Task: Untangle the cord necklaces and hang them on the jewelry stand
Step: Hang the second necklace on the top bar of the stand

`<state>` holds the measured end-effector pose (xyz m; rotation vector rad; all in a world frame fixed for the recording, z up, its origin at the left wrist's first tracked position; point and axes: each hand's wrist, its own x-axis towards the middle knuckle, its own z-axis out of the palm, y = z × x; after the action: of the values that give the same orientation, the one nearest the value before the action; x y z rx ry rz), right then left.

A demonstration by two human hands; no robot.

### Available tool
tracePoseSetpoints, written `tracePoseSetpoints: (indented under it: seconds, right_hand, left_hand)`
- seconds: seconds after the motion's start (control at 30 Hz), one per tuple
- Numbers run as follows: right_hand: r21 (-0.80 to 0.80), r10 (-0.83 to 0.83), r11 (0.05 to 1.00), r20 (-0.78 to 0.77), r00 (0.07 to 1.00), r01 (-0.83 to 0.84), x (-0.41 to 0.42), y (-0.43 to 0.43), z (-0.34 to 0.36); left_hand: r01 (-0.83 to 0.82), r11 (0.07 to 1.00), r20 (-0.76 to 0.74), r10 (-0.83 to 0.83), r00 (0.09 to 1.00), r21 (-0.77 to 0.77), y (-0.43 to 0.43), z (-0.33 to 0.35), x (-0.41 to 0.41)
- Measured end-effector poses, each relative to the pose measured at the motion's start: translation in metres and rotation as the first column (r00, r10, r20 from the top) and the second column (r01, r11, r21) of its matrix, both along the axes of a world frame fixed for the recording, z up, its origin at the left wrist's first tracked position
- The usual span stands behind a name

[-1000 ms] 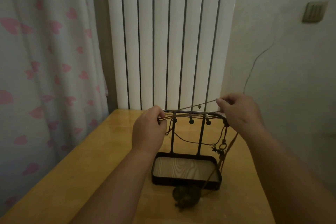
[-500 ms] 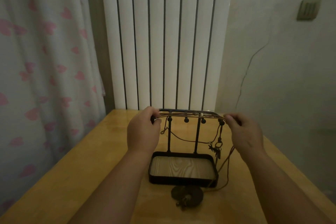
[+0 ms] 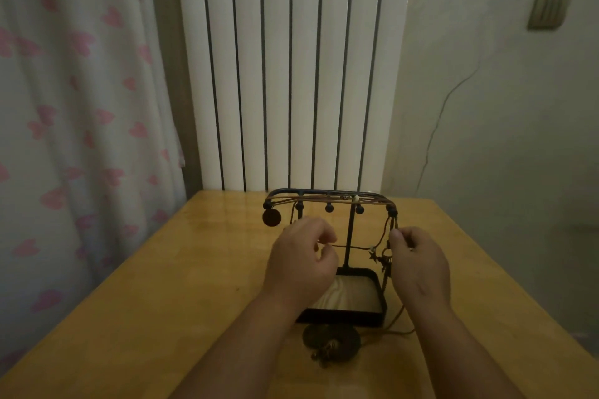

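Low centre, the left hand (image 3: 301,261) and right hand (image 3: 418,264) each pinch the cord (image 3: 356,247) sagging from the jewelry stand (image 3: 349,230), mid-untangling; next, gently parting the strands seems needed.

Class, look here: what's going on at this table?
A person is hanging cord necklaces on a jewelry stand. One necklace lies along the top bar, and a round pendant dangles at the left end. The left hand pinches a sagging cord below the bar; the right hand pinches cords hanging at the right end. A dark coiled bundle lies on the table.
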<state>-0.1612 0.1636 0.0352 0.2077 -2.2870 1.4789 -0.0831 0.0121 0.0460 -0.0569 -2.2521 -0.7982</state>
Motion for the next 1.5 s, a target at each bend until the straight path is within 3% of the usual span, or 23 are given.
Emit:
tracePoseSetpoints:
  seconds: [0.13,0.17,0.27,0.33,0.6,0.73,0.77,0.9,1.07,1.2,1.27,1.33,1.4,1.5]
  right_hand:
    - [0.159,0.016,0.987,0.085,0.996,-0.029,0.002,-0.002,0.004]
    - [0.111,0.078,0.989,0.151,0.985,-0.095,0.003,-0.003,0.007]
    - [-0.225,0.323,0.940,0.330,0.887,-0.258,0.009,-0.005,0.020]
    - [-0.350,0.417,0.890,0.362,0.833,-0.294,0.011,-0.004,0.027]
    - [-0.447,0.445,0.857,0.394,0.805,-0.255,0.008,-0.004,0.032]
    - [-0.519,0.400,0.840,0.397,0.826,-0.157,0.006,-0.002,0.032]
    - [-0.520,0.392,0.841,0.399,0.829,-0.147,0.007,-0.002,0.031]
    - [-0.519,0.383,0.843,0.391,0.837,-0.143,0.012,-0.004,0.026]
    - [-0.502,0.350,0.856,0.384,0.855,-0.125,0.016,-0.012,0.027]
    - [-0.388,0.173,0.920,0.277,0.945,-0.055,0.020,-0.016,0.026]
    - [-0.256,0.055,0.966,0.074,0.996,-0.034,0.027,-0.019,0.028]
    - [-0.045,-0.070,0.997,-0.232,0.970,0.061,0.032,-0.023,0.033]
    - [0.138,-0.075,0.978,-0.475,0.877,0.158,0.034,-0.028,0.040]
    - [0.397,0.087,0.908,-0.497,0.864,0.137,0.030,-0.039,0.047]
  left_hand:
    - [0.059,0.996,0.313,-0.077,0.947,0.068,0.007,-0.004,-0.004]
    - [0.065,0.992,0.384,-0.101,0.918,0.105,0.009,-0.004,-0.005]
    - [0.113,0.953,0.509,-0.247,0.824,0.280,0.013,-0.004,-0.010]
    - [0.135,0.923,0.520,-0.319,0.792,0.361,0.017,-0.003,-0.011]
    - [0.026,0.828,0.534,-0.385,0.753,0.560,0.021,0.000,-0.017]
    - [-0.120,0.872,0.645,-0.251,0.721,0.474,0.004,0.009,-0.021]
    - [-0.164,0.851,0.644,-0.238,0.727,0.499,-0.003,0.009,-0.020]
    - [-0.057,0.681,0.333,-0.281,0.900,0.730,-0.020,-0.001,0.000]
    - [-0.076,0.709,0.316,-0.213,0.925,0.701,-0.032,-0.004,0.003]
    - [-0.110,0.711,0.308,-0.157,0.938,0.695,-0.037,-0.007,0.004]
    - [-0.116,0.716,0.304,-0.140,0.942,0.688,-0.038,-0.007,0.005]
    - [-0.117,0.726,0.297,-0.125,0.947,0.678,-0.038,-0.006,0.006]
    - [-0.123,0.755,0.301,-0.103,0.948,0.644,-0.039,-0.005,0.006]
    - [-0.127,0.781,0.317,-0.096,0.943,0.611,-0.041,-0.002,0.006]
